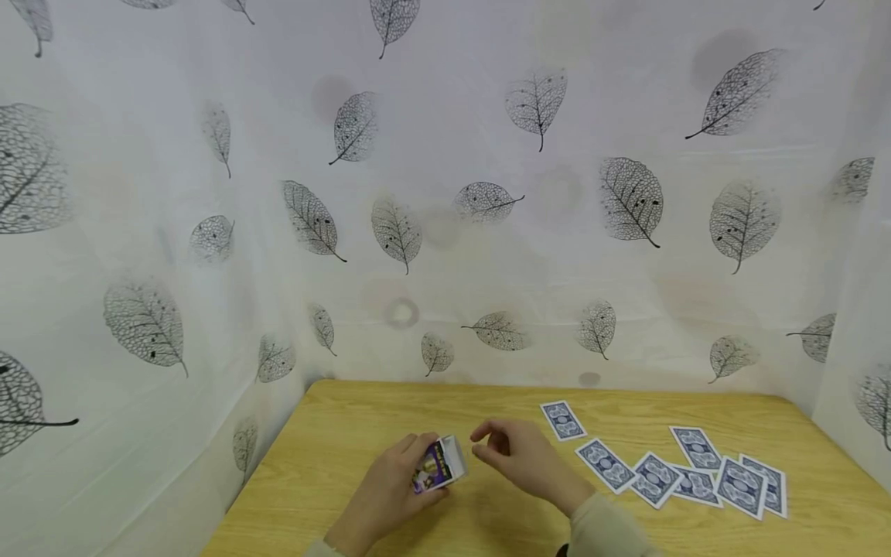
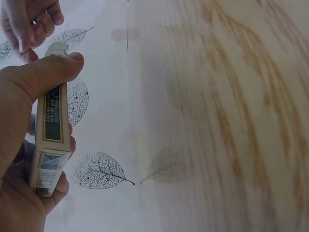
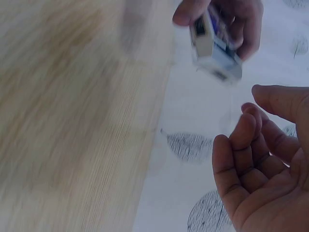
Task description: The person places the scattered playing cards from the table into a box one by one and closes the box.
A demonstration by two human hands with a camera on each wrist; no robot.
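Note:
My left hand (image 1: 393, 483) grips a small card box (image 1: 433, 468) with a purple and gold front, its white open end pointing right. In the left wrist view the thumb lies along the narrow printed side of the box (image 2: 52, 116), and the fingers wrap behind it. Just right of the box's open end is my right hand (image 1: 518, 456), thumb and fingers loosely bent with a gap between them. Nothing shows between the fingertips (image 3: 245, 126) in the right wrist view. Several playing cards lie to the right of this hand, the nearest being a blue-backed card (image 1: 562, 420).
All the cards lie back up on the wooden table (image 1: 334, 441). On its right side some overlap, such as the front card (image 1: 741, 487). A pale curtain with a leaf print (image 1: 445, 278) hangs behind the table and along its left side.

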